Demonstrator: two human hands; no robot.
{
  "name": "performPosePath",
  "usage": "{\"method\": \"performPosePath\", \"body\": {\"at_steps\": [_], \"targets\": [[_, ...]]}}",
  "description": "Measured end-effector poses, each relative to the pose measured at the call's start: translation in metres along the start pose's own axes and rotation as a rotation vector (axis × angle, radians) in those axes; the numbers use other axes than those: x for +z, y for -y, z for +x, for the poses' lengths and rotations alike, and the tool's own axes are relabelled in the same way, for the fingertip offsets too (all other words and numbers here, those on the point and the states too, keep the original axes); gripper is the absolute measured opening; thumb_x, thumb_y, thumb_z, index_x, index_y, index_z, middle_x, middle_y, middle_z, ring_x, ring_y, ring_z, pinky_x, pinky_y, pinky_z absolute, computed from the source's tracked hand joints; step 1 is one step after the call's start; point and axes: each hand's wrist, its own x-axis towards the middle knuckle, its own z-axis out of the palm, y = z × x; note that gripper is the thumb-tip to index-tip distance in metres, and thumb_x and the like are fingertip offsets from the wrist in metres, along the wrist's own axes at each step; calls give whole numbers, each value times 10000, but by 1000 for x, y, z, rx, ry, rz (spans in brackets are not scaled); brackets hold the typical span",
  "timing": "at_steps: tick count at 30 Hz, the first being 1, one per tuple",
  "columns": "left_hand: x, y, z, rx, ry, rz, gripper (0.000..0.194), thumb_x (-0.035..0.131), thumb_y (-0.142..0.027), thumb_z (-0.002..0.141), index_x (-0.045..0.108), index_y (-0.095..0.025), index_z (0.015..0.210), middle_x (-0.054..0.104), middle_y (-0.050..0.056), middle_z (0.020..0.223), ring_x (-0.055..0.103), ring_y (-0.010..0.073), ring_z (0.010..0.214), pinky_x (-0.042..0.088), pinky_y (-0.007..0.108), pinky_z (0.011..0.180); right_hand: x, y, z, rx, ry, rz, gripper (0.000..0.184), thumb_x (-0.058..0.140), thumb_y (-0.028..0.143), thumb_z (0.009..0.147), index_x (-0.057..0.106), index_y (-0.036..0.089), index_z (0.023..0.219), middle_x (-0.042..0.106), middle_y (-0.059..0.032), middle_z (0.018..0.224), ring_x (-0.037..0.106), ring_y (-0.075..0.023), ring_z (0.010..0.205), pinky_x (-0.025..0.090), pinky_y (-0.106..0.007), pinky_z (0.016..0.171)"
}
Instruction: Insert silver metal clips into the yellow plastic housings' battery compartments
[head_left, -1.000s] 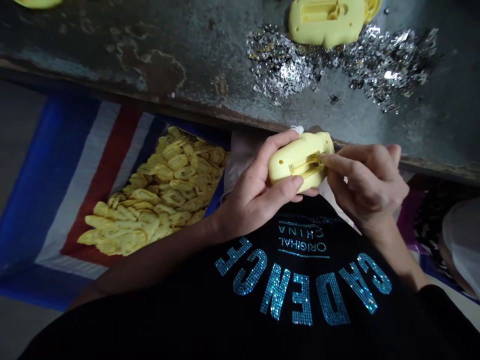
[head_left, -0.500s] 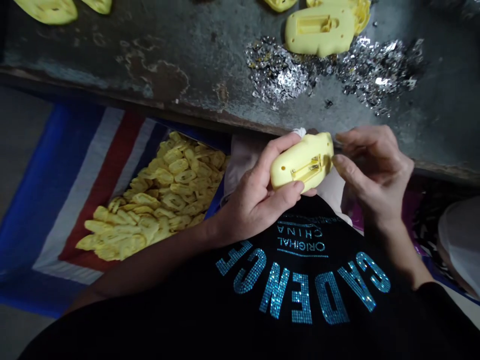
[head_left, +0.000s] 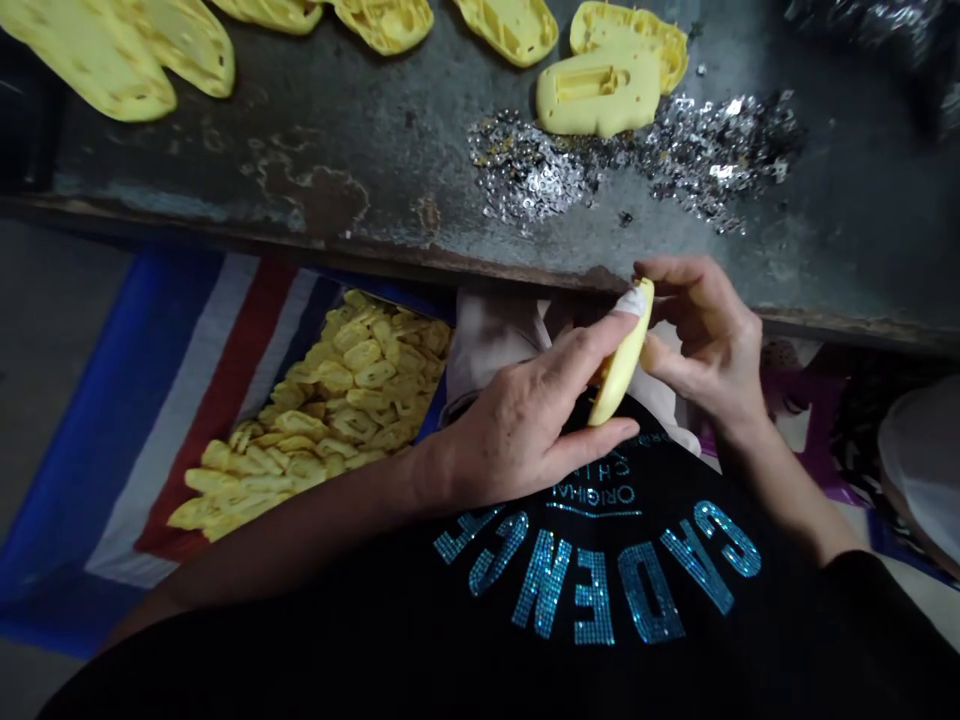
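A yellow plastic housing half is turned nearly edge-on, so its battery slot is out of sight. My left hand grips it between thumb and fingers, with a white wrap on one fingertip. Just to its right is my right hand, thumb and index finger apart, curved round the housing's upper end. Whether those fingertips touch the housing I cannot tell. On the metal table beyond lie small shiny metal clips in loose heaps, with another yellow housing half, slot side up, at their back edge.
More yellow shells lie along the table's far side. Below left, a blue bin with a striped cloth holds a pile of yellow parts. Clear plastic wrapping is at the back right, a purple stool at lower right.
My right fingers have drawn back from the housing's slot and come round its upper end. My left hand has turned the housing from slot-up to edge-on. The view has shifted, showing more of the table.
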Motion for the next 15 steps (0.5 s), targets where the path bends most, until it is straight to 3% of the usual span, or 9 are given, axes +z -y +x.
{"method": "performPosePath", "body": {"at_steps": [3,6,10,15], "targets": [[-1,1,3,9,91,-52,901,900,-479,1016,464,-352,1795,695,103,1700,729,367,1523,574,561,1367,3,-10,-12,-55,-98,40,509,900,553,945,731,439,1411,754,-113,1375,746,-398,1222,693,-633,1043],[0,6,5,-76,120,-198,1087,998,-528,913,447,-362,1836,764,115,1584,793,368,1395,686,568,1231,3,-18,-21,-127,-195,-5,510,842,604,961,696,443,1423,727,-135,1346,726,-415,1238,679,-680,1068],[5,14,6,-109,128,-287,983,1038,-502,861,627,-308,1732,734,133,1590,759,376,1418,761,500,1082,0,-24,-23,-204,-229,-71,508,789,609,980,684,457,1453,723,-139,1324,736,-417,1213,702,-680,1009],[7,27,7,-34,91,-264,890,1031,-521,876,709,-276,1668,798,121,1352,802,320,1212,767,486,1017,0,-28,-17,-341,-237,20,529,846,458,974,757,397,1491,736,-120,1310,768,-377,1157,735,-612,906]]}}
